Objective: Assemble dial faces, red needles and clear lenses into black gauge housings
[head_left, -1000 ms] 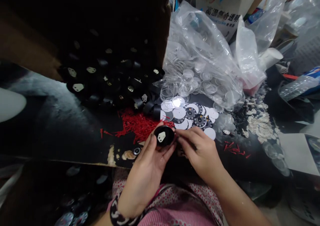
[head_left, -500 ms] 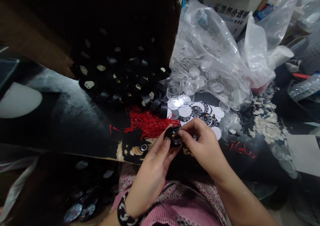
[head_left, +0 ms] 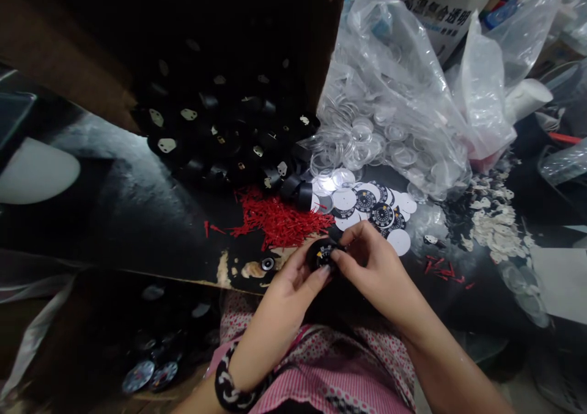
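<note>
Over the table's front edge, both hands hold a small round black case with a printed dial (head_left: 323, 254) in it, showing white marks and an orange patch. My left hand (head_left: 293, 285) wraps round its left side, thumb on the lower rim. From the right, my right hand (head_left: 373, 267) pinches the case at its right edge, thumb tip on the dial face. Those fingers hide part of the rim. Just beyond lie a heap of red pointers (head_left: 275, 218) and a spread of black-and-white dial discs (head_left: 381, 214).
A cardboard box (head_left: 82, 65) on its side spills black round cases (head_left: 220, 163). Clear round covers (head_left: 362, 136) pour from a plastic bag (head_left: 398, 47). At right are small pale metal plates (head_left: 495, 224) and a few loose red pointers (head_left: 444, 268). Finished-looking dials (head_left: 138, 376) lie below the table edge.
My left thumb has slid from the dial's left side to its lower right rim. The case is tilted a little differently. The whole view has shifted slightly.
</note>
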`<state>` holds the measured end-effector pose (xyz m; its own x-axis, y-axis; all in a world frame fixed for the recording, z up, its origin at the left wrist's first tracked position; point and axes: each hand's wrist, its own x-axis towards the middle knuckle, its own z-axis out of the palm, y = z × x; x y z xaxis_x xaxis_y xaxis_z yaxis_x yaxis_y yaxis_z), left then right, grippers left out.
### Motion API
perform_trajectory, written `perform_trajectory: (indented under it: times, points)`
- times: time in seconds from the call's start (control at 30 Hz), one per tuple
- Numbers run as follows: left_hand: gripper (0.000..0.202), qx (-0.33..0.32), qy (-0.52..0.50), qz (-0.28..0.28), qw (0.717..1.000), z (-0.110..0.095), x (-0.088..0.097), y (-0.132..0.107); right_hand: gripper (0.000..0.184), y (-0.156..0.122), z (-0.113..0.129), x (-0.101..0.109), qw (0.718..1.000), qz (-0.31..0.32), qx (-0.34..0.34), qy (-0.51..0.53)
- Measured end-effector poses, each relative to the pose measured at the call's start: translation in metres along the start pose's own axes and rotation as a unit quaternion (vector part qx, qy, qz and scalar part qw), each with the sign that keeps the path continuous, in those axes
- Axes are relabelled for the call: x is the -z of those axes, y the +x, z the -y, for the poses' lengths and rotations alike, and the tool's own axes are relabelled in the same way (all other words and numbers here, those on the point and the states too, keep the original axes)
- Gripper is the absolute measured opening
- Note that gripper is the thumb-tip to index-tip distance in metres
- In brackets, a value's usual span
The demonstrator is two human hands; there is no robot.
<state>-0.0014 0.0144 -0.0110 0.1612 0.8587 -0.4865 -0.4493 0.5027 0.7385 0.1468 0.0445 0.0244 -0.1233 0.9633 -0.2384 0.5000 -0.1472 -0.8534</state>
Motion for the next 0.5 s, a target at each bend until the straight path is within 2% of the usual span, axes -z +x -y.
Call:
perform_trajectory:
  times: [0.17,0.27,0.33,0.4,0.47,0.5]
  points:
    - [0.034,-0.005,0.119,-0.016,0.993,-0.003,0.012,-0.009,0.009,-0.013,-0.001,0.002,0.999,0.051,0.004,-0.012]
    - [0.034,-0.001,0.090,-0.036,0.995,-0.004,0.021,-0.013,0.007,-0.002,0.002,0.003,0.990,0.060,0.050,-0.118]
    - [0.030,0.000,0.012,-0.056,0.998,-0.003,0.023,-0.012,0.010,0.012,0.003,0.000,0.962,0.023,0.085,-0.259]
    - [0.026,-0.003,-0.060,-0.071,0.996,-0.004,0.022,-0.011,0.012,0.027,0.004,-0.005,0.917,-0.005,0.104,-0.386]
    - [0.023,-0.017,-0.100,-0.092,0.991,-0.005,0.017,-0.009,0.014,0.037,0.005,-0.010,0.887,-0.005,0.116,-0.448]
    - [0.022,-0.028,-0.112,-0.101,0.988,-0.006,0.015,-0.008,0.014,0.039,0.006,-0.012,0.881,-0.003,0.121,-0.456]
